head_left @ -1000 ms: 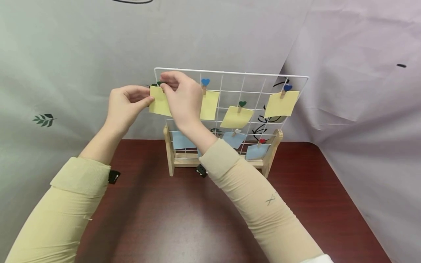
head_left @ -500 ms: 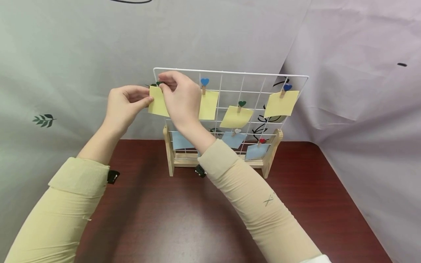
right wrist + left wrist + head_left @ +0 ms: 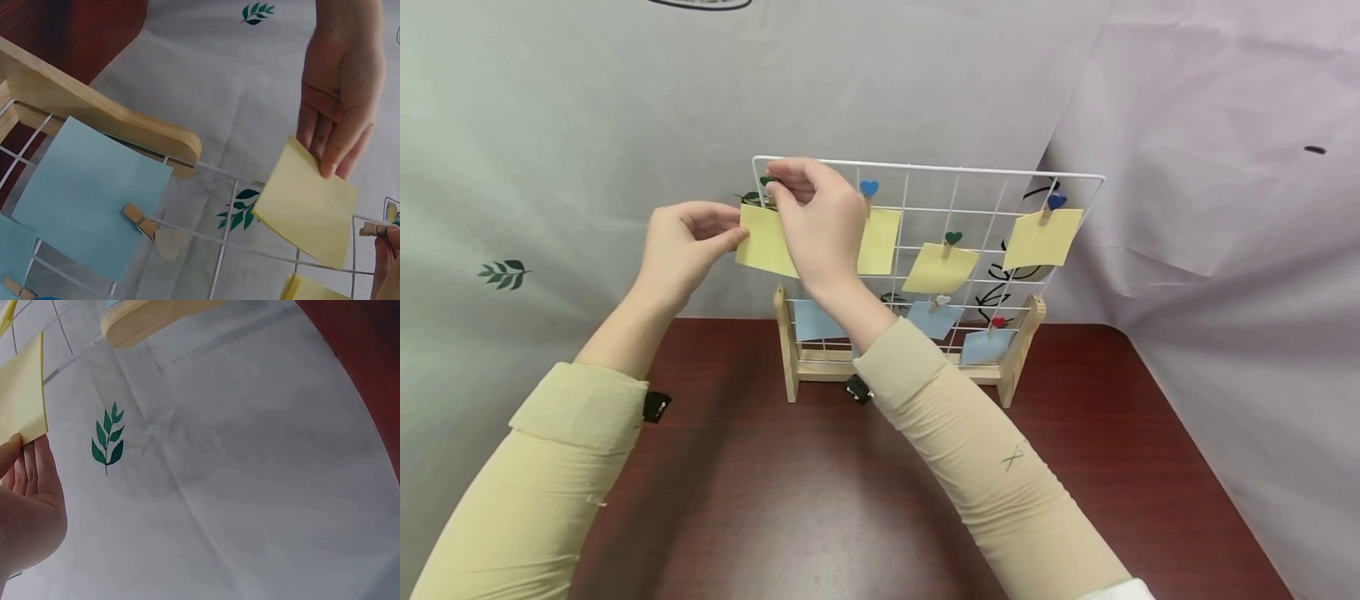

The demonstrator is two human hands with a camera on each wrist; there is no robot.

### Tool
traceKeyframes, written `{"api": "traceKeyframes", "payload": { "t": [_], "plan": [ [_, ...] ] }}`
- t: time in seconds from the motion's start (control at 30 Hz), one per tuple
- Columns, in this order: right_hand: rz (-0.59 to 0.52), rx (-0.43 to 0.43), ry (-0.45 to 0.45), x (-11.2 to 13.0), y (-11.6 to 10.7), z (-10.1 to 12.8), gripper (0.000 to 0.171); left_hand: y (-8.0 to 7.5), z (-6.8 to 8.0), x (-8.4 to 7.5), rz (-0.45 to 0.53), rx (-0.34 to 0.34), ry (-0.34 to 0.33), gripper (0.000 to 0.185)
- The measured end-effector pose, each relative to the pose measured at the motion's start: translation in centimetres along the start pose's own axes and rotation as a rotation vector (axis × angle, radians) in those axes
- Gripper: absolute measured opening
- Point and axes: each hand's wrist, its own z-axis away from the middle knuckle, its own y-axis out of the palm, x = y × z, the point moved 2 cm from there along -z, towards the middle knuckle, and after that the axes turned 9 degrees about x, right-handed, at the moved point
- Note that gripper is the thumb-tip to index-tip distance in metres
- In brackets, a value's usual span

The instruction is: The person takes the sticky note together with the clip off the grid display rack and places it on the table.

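2 hands meet at the top left corner of the white wire grid (image 3: 928, 171). The left hand (image 3: 681, 250) pinches the left edge of the yellow note (image 3: 765, 242) between thumb and fingers, so the note sticks out to the right of that hand, flat against the grid. The right hand (image 3: 822, 225) is just above the note's top edge, with its fingertips (image 3: 777, 190) squeezed on a small green clip (image 3: 766, 181) at the top wire (the clip is mostly hidden). The note's top edge lies right under that clip, very close. The right hand is nearer the clip; the left hand is nearer the note.
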Motion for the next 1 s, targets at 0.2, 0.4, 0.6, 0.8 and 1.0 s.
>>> {"api": "traceKeyframes", "payload": {
  "t": [0.2, 0.4, 0.6, 0.8, 1.0],
  "plan": [
    [-0.120, -0.031, -0.019, -0.2, -0.6, 0.2, 0.013, -0.4, 0.2, 0.5, 0.026, 0.009, -0.012, 0.022],
    [-0.228, -0.030, -0.004, -0.6, -1.4, 0.6, 0.016, -0.7, 1.0, 1.0, 0.170, -0.004, -0.036, 0.021],
    [-0.338, -0.031, 0.022, -0.9, -2.6, 1.1, 0.020, -0.9, 1.8, 1.4, 0.462, 0.015, -0.036, 0.031],
    [-0.406, -0.051, 0.034, -1.3, -3.8, 1.6, 0.020, -0.9, 2.4, 1.8, 0.596, 0.033, -0.087, 0.029],
    [-0.423, -0.076, 0.050, -2.0, -5.4, 2.5, 0.020, -0.6, 3.2, 2.3, 0.618, 0.036, -0.139, 0.021]
  ]
}}
